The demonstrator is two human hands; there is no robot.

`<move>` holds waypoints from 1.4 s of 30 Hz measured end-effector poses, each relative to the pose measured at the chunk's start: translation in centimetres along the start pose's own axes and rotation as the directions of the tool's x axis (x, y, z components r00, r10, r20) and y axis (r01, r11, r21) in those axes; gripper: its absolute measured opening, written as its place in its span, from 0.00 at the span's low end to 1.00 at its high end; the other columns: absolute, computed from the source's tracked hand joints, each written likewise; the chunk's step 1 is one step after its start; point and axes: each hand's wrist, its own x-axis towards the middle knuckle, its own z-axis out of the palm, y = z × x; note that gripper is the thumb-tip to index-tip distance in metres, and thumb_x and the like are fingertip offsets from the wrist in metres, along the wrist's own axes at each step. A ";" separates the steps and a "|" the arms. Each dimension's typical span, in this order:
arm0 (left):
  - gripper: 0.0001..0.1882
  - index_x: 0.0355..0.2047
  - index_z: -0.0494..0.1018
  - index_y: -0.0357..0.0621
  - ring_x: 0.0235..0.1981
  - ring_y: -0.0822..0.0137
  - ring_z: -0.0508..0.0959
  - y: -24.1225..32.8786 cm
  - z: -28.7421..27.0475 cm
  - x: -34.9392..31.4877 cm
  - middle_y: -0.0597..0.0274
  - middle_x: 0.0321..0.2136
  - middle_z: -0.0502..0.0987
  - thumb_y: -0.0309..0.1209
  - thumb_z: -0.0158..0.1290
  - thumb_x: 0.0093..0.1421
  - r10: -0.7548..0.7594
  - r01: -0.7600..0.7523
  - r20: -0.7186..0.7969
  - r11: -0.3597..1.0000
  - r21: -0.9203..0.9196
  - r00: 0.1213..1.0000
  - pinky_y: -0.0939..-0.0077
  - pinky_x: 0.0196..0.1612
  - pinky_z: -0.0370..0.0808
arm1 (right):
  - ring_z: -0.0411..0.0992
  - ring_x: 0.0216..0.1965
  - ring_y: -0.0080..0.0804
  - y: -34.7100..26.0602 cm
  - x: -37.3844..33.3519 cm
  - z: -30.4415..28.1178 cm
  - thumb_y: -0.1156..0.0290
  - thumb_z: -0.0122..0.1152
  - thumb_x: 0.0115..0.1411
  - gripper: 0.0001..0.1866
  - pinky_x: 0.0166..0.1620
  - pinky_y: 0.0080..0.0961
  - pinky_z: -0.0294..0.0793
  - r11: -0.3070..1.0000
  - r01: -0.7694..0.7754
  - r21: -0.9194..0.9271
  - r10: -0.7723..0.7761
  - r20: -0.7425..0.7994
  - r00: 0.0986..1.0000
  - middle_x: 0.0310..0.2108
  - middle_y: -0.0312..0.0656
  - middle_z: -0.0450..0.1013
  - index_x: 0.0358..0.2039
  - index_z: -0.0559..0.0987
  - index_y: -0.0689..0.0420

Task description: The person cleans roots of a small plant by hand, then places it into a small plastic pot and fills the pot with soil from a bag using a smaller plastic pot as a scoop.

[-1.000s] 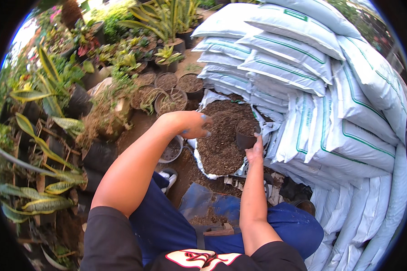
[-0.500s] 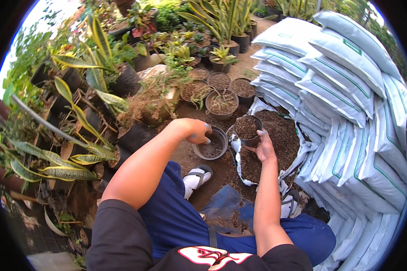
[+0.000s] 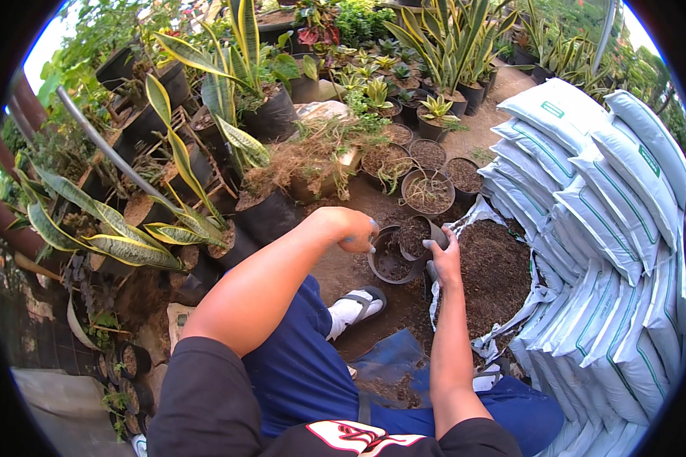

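Observation:
A round grey plastic pot (image 3: 376,268) with some dark soil in its bottom sits on the ground before me. My left hand (image 3: 357,231) grips its left rim, fingertips curled over the edge. A smaller dark pot (image 3: 437,238) is in my right hand (image 3: 446,257), thumb and fingers around its side. It is tilted left over the larger pot, and the soil (image 3: 413,234) inside leans toward that pot's opening. Just right of it lies an opened white sack (image 3: 540,293), with a heap of dark brown potting soil (image 3: 492,266) spread inside its edges.
White filled sacks (image 3: 587,221) are stacked high on the right. Soil-filled pots (image 3: 427,192) stand ahead, one holding dry stems. Potted snake plants (image 3: 270,114) and a pile of dry roots (image 3: 305,164) crowd the left. A blue sheet (image 3: 392,358) lies between my feet.
My right hand has brought the small pot left from above the soil heap and tipped it over the larger pot. My left hand stays at the larger pot's rim. The view has turned left.

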 end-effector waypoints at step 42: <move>0.33 0.72 0.62 0.52 0.66 0.48 0.71 -0.8 -1.3 1.4 0.48 0.66 0.71 0.47 0.52 0.70 0.002 -0.002 0.013 1.000 -0.007 1.000 0.55 0.67 0.69 | 0.73 0.55 0.36 0.9 1.8 -0.3 0.71 0.79 0.46 0.41 0.60 0.34 0.72 0.968 0.165 -0.189 -0.157 0.055 0.986 0.55 0.47 0.73 0.60 0.72 0.64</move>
